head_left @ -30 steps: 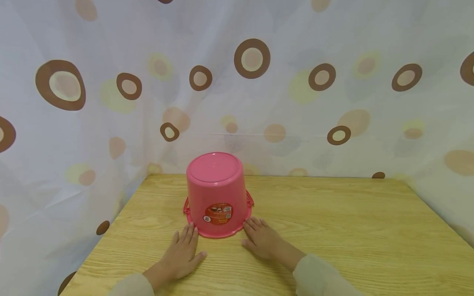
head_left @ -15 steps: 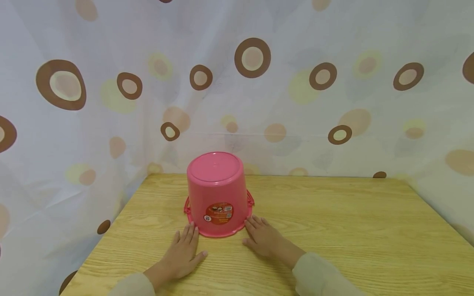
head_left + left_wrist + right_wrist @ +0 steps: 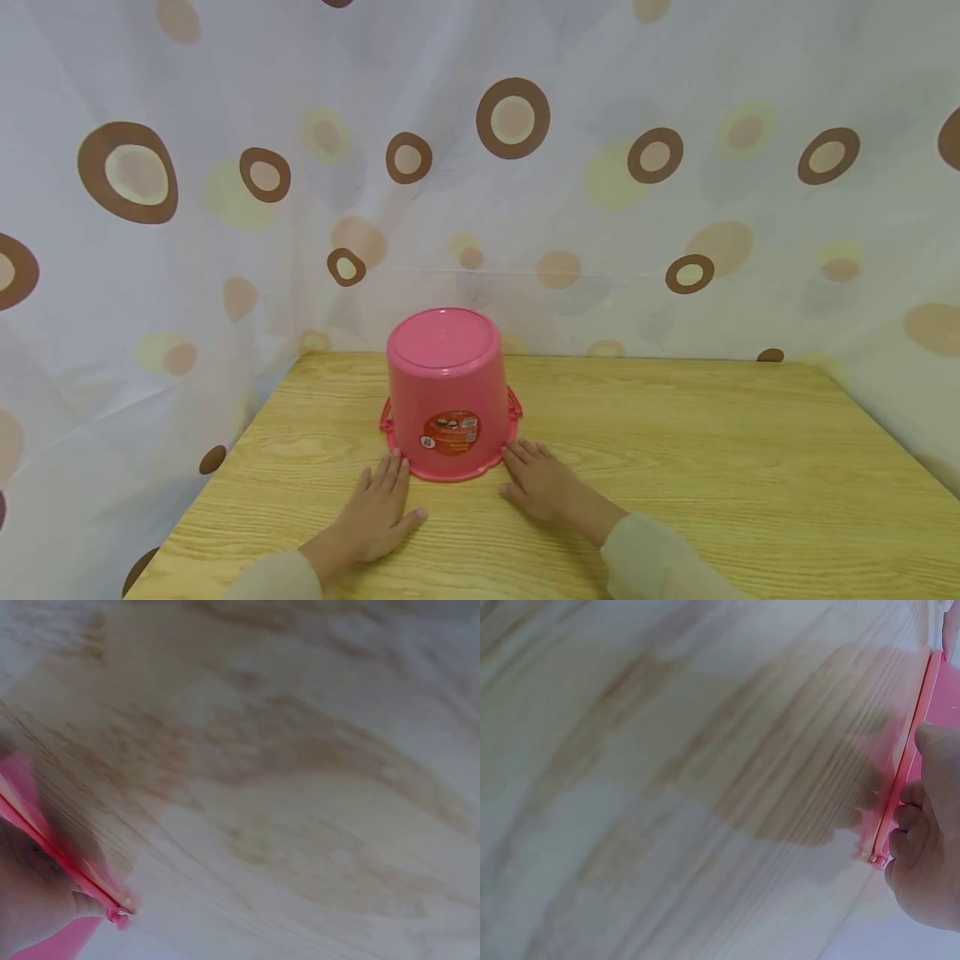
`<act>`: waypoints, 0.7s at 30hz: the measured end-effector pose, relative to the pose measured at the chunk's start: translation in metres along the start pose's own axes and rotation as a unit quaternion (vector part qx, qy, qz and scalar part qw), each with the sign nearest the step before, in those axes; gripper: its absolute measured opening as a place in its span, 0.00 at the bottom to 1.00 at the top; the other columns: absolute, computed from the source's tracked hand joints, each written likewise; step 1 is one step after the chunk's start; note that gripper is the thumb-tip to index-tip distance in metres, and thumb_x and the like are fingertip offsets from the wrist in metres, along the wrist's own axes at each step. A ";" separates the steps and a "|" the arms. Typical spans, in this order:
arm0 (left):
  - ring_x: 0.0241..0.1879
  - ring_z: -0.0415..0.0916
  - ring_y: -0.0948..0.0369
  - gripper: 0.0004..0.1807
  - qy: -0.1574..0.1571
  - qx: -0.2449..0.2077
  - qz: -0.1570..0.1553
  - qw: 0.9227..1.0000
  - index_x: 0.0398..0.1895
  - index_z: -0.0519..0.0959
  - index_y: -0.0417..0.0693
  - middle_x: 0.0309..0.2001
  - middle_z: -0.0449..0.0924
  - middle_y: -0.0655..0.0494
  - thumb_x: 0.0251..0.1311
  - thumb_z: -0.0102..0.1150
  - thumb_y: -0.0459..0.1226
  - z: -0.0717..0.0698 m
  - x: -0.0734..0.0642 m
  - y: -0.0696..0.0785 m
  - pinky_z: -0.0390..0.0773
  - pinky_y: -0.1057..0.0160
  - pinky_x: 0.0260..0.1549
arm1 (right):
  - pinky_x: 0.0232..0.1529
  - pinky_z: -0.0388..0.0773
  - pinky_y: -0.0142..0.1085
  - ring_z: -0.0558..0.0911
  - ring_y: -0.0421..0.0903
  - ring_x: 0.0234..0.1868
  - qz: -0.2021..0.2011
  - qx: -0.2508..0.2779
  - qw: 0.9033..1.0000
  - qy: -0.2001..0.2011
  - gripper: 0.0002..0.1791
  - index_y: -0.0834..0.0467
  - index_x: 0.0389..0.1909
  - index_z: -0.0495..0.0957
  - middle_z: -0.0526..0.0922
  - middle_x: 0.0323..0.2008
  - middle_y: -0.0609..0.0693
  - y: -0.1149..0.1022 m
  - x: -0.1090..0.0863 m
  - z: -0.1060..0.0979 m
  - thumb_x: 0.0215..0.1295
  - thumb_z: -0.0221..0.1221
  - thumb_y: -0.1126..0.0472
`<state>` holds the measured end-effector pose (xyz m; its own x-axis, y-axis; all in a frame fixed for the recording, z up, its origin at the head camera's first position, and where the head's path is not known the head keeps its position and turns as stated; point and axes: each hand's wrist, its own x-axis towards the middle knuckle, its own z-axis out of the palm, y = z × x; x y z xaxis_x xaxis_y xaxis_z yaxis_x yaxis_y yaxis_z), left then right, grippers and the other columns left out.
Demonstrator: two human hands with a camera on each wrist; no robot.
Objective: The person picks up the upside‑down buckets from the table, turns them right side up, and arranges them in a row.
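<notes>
An upside-down pink bucket [image 3: 447, 392] stands on the wooden table [image 3: 675, 450], its round base up and an orange label facing me. Its handle shows at both sides of the rim. In the head view my left hand [image 3: 371, 517] lies palm down with straight fingers, fingertips at the front left of the rim. My right hand [image 3: 543, 483] lies likewise, fingertips at the front right. The left wrist view has part of that hand [image 3: 34, 892] against the pink rim [image 3: 64, 859]. In the right wrist view the hand [image 3: 934, 832] is close against the rim [image 3: 907, 761].
A white curtain [image 3: 420, 217] with brown, yellow and beige spots hangs behind the table and along both sides. The table's left edge [image 3: 225, 446] runs beside the left hand. Pale sleeves [image 3: 652, 550] cover both forearms.
The bucket and both hands have shifted slightly to the right together, mostly in the last half second. Fingertips stay at the rim and the fingers stay straight.
</notes>
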<state>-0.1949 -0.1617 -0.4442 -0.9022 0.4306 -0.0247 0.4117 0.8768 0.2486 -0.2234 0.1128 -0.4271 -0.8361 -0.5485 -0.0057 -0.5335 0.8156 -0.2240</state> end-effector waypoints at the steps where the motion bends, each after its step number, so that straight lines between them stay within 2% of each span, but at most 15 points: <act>1: 0.71 0.41 0.40 0.42 0.000 0.000 0.001 1.000 0.69 0.50 0.29 0.71 0.42 0.32 0.67 0.35 0.57 0.000 0.000 0.001 0.46 0.37 0.65 | 0.68 0.55 0.51 0.59 0.59 0.69 -0.001 0.000 1.000 0.001 0.32 0.68 0.64 0.61 0.62 0.67 0.63 0.000 -0.001 0.000 0.69 0.47 0.49; 7: 0.71 0.42 0.40 0.41 0.005 0.005 0.005 1.000 0.68 0.52 0.28 0.71 0.44 0.31 0.68 0.36 0.56 0.000 0.001 0.004 0.47 0.38 0.65 | 0.68 0.55 0.53 0.60 0.60 0.69 -0.007 0.004 1.000 0.010 0.32 0.69 0.64 0.62 0.63 0.66 0.64 0.003 -0.005 -0.002 0.69 0.48 0.50; 21: 0.71 0.43 0.39 0.41 0.012 0.011 0.009 1.000 0.67 0.53 0.28 0.70 0.45 0.31 0.67 0.36 0.56 0.002 0.004 0.011 0.47 0.37 0.65 | 0.68 0.55 0.52 0.59 0.60 0.69 -0.004 0.003 1.000 0.004 0.32 0.68 0.64 0.61 0.62 0.67 0.63 0.009 -0.010 -0.003 0.69 0.46 0.49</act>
<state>-0.1942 -0.1502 -0.4432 -0.8974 0.4411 0.0018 0.4300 0.8738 0.2272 -0.2204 0.1259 -0.4266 -0.8325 -0.5540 0.0048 -0.5401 0.8098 -0.2292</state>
